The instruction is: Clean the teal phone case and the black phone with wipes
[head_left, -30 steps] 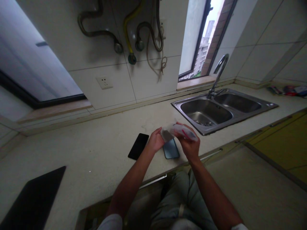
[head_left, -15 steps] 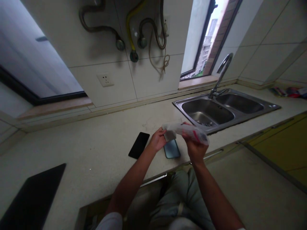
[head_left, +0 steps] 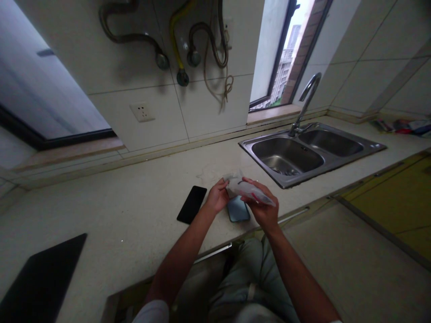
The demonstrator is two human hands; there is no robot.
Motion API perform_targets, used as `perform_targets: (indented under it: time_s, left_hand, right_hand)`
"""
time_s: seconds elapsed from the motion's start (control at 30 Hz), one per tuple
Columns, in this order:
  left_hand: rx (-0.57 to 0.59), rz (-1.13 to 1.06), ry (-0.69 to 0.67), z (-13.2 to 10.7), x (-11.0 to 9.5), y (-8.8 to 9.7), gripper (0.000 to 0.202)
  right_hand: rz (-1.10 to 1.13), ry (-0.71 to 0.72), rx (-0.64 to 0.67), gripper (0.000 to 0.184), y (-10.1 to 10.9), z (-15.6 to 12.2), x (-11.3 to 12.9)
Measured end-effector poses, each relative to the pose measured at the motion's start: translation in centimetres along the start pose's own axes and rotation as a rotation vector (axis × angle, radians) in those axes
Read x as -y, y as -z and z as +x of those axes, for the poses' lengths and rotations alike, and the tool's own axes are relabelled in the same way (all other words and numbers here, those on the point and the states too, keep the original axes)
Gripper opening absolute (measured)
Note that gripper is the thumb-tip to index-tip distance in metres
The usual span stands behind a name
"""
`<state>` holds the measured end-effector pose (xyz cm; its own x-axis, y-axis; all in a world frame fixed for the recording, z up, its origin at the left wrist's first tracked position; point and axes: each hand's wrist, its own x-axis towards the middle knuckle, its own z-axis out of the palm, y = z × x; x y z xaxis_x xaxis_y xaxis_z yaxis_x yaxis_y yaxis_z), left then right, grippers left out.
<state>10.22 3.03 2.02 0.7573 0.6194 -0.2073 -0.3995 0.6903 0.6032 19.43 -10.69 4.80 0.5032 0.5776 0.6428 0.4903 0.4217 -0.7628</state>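
Between my hands, above the countertop, is a translucent plastic bag (head_left: 251, 190) with red or pink markings. My right hand (head_left: 264, 208) is wrapped round the bag's right side. At its left end, my left hand (head_left: 218, 196) pinches the edge with thumb and fingers. What lies inside the bag is too blurred to make out. Below it, a phone with a pale blue-grey face (head_left: 238, 211) lies on the counter, partly covered by the bag and my right hand. Left of my left hand lies a black phone (head_left: 192, 204), flat on the counter.
A steel double sink (head_left: 283, 183) with a tall faucet (head_left: 308, 94) is set into the countertop (head_left: 141, 202) on the right. A black flat panel (head_left: 45, 273) lies at the lower left. Colourful packets (head_left: 402, 126) rest at the far right. Pipes and a socket (head_left: 142, 112) are on the wall.
My right hand has come left and tilted the bag, so its right end is now lower and closer to my left hand. The whole view has shifted slightly.
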Motion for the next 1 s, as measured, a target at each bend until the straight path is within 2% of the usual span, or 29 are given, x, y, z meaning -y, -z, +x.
perform_targets:
  time_s: [0.1, 0.17, 0.27, 0.4, 0.47, 0.53, 0.63, 0.73, 0.83, 0.93, 1.0]
  left_hand:
    - [0.017, -0.021, -0.023, 0.1, -0.1, -0.1, 0.021]
    - [0.019, -0.028, -0.031, 0.2, -0.1, -0.1, 0.019]
    - [-0.034, -0.027, -0.002, 0.5, 0.0, 0.1, 0.018]
    - [-0.143, -0.039, 0.072, 1.1, 0.0, 0.9, 0.012]
    - [-0.123, -0.022, 0.146, 1.1, -0.2, 1.1, 0.008]
    - [-0.065, 0.015, 0.193, 0.8, -0.3, 0.9, 0.008]
    - [-0.026, 0.105, 0.218, 0.3, -0.3, 0.4, 0.013]
    - [-0.059, 0.214, 0.249, 0.2, 0.1, 0.0, 0.021]
    - [-0.124, 0.292, 0.216, 0.4, 0.4, 0.3, 0.018]
    - [-0.193, 0.322, 0.222, 0.6, 0.3, 0.7, 0.016]
    - [-0.198, 0.332, 0.235, 0.5, 0.2, 0.6, 0.018]
  right_hand:
    - [-0.012, -0.022, 0.088, 0.043, -0.1, 0.2, -0.4]
    - [0.005, -0.077, 0.066, 0.040, -0.2, 0.2, -0.6]
    - [0.160, -0.237, -0.057, 0.037, -0.2, -0.2, -0.7]
    - [0.627, -0.524, -0.296, 0.035, 0.5, -0.2, -1.1]
    - [0.828, -0.598, -0.392, 0.035, 1.2, 0.1, -1.8]
    - [0.915, -0.627, -0.417, 0.029, 1.8, 0.4, -2.9]
    - [0.848, -0.639, -0.313, 0.024, 2.1, 0.3, -4.8]
    - [0.769, -0.649, -0.247, 0.028, 1.7, -0.1, -6.3]
    - [0.704, -0.637, -0.291, 0.034, 0.8, -0.2, -6.8]
    - [0.575, -0.637, -0.404, 0.041, 0.0, -0.1, -6.6]
    - [0.448, -0.635, -0.462, 0.044, -0.3, 0.0, -6.2]
